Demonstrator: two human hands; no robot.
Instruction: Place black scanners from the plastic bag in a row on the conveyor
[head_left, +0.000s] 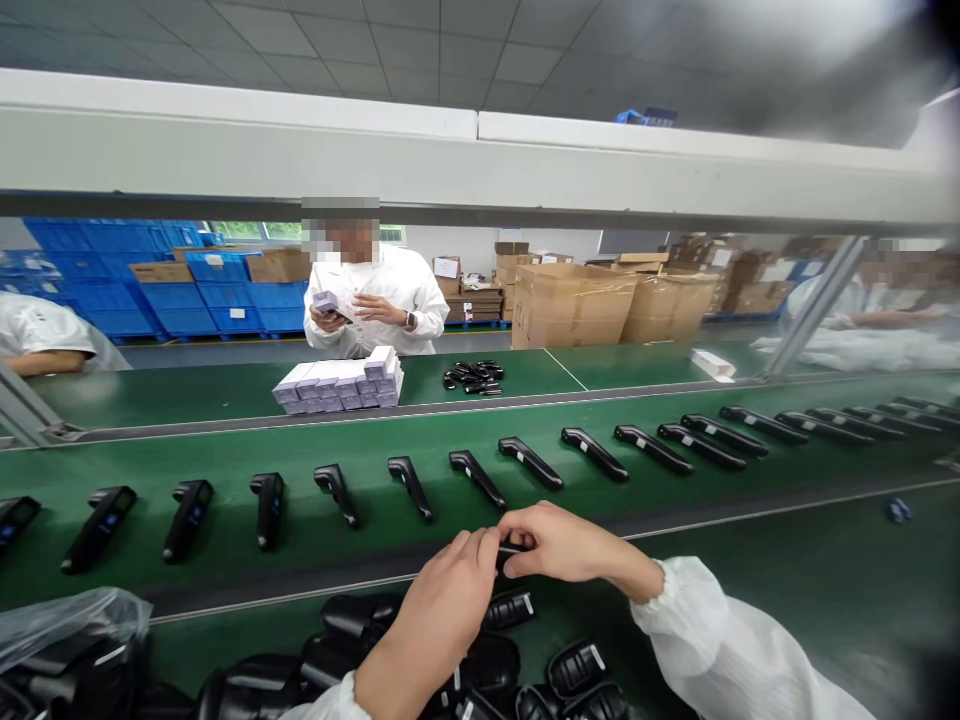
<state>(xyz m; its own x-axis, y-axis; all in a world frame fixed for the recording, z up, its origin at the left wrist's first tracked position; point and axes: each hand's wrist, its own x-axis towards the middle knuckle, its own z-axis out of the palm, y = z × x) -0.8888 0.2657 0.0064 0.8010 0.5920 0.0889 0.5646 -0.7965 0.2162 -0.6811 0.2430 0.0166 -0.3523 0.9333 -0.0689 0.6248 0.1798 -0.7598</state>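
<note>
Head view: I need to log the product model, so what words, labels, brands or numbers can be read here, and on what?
None can be read.
White boxes: print too small.
Cardboard cartons: labels blurred.
Black handheld devices on the belt: blue screens, no legible marks.
Black part between left hand and right hand: mostly hidden.

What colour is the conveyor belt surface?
Green, carrying a row of black handheld devices; the conveyor belt shows clearly in the head view.

Small black part [513,549], held between the fingertips of the left hand [450,600] and right hand [559,545] at near centre, mostly hidden by the fingers. Just below it lies a heap of black handheld housings [510,610], glossy, some with white labels, overlapping on the green worktop [787,580].
</note>
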